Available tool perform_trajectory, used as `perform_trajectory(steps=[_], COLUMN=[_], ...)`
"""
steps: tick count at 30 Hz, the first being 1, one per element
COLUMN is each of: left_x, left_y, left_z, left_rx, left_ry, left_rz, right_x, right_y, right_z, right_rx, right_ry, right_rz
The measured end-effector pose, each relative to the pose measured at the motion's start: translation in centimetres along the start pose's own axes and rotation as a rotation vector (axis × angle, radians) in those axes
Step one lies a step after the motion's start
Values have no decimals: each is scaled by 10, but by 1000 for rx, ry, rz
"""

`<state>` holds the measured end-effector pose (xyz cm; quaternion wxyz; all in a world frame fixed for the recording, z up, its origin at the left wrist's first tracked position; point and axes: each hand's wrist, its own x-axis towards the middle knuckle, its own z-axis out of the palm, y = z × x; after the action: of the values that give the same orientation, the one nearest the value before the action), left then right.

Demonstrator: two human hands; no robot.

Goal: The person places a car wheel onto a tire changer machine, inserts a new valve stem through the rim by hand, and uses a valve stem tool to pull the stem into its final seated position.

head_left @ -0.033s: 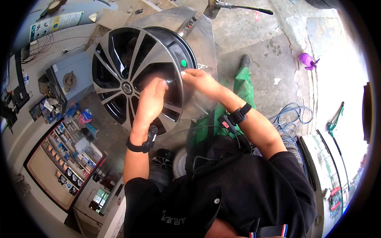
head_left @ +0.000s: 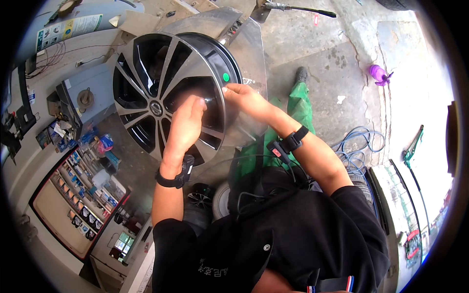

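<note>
A black and silver alloy wheel rim (head_left: 169, 66) without a tyre stands tilted in front of me, a round green sticker (head_left: 226, 77) on its barrel. My left hand (head_left: 187, 123) is over the lower right part of its face, closed, thumb against curled fingers. Whatever those fingers hold, if anything, is hidden. At the outer lip, my right hand (head_left: 249, 103) is closed too, its fingertips pressed together against or just by the edge. Anything pinched there is too small to make out. Both wrists wear black straps.
Under and behind the rim is a metal machine plate (head_left: 254, 53). A purple bottle (head_left: 377, 74) is on the concrete floor to the right, near a coiled blue hose (head_left: 359, 146). A cluttered shelf (head_left: 93, 190) stands at left, and a green-handled tool (head_left: 410, 151) lies far right.
</note>
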<state>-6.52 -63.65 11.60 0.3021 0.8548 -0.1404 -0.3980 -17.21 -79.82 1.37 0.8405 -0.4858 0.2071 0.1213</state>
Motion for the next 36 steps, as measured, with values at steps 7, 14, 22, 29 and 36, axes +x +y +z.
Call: perform_trajectory(steps=[7, 14, 22, 29, 36], left_x=[0, 0, -2, -3, -10], left_y=[1, 2, 7, 6, 23], left_z=[-1, -1, -1, -3, -3], left_rx=[5, 3, 43, -132, -558], left_ry=[-8, -17, -15, -70, -101], left_rz=[-21, -43, -58, -137, -392], right_x=[3, 4, 8, 3, -11], right_y=[5, 21, 22, 15, 5], right_z=[2, -9, -4, -6, -10], right_rx=[-1, 286, 464, 445, 100], right_ry=[31, -74, -76, -31, -19], right_rz=[39, 79, 141, 260, 247])
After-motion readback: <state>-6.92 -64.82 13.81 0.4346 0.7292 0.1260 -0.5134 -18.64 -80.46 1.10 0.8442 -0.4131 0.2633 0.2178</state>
